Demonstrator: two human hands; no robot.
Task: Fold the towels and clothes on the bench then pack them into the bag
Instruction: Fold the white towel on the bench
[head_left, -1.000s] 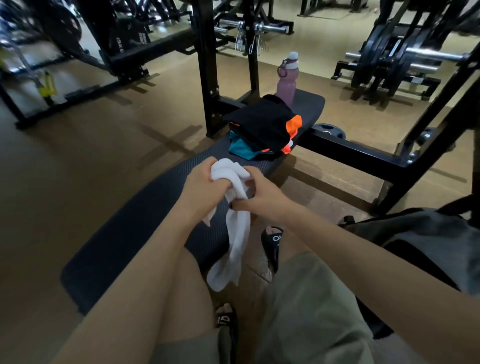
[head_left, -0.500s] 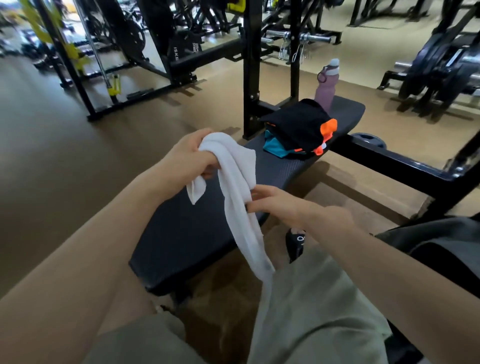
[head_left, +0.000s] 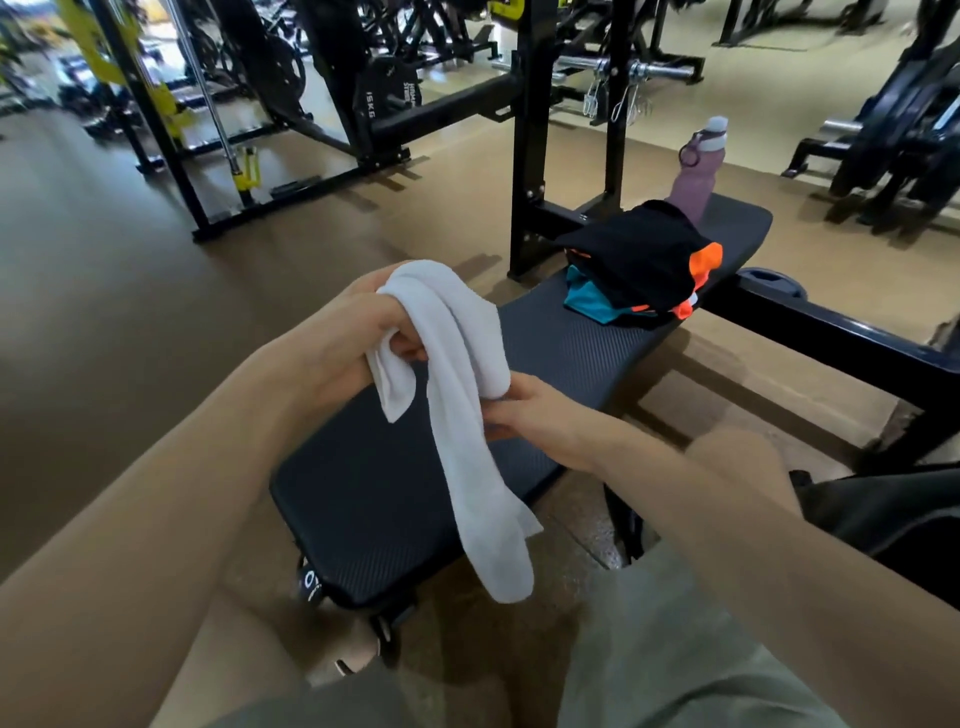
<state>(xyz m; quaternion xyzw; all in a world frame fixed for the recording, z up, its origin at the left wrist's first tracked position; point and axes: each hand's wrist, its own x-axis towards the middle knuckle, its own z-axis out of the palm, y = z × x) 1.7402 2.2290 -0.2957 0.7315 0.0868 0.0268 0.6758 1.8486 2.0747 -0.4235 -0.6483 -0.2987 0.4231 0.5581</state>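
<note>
Left hand (head_left: 353, 332): clenched round the white towel (head_left: 467, 415), above the bench (head_left: 395, 499).
Right hand (head_left: 540, 415): pinches the towel lower down.
Clothes pile (head_left: 639, 265): on the bench's far end.

The towel (head_left: 467, 415) is plain white. The bench (head_left: 561, 353) pad is dark grey-black with a fine ribbed pattern. The clothes (head_left: 639, 270) on it are black on top, with bright orange parts and a teal piece under. The bottle (head_left: 696, 176) is mauve with a pale grey cap. The shorts (head_left: 665, 649) are olive green. The floor (head_left: 104, 312) is brown.
</note>
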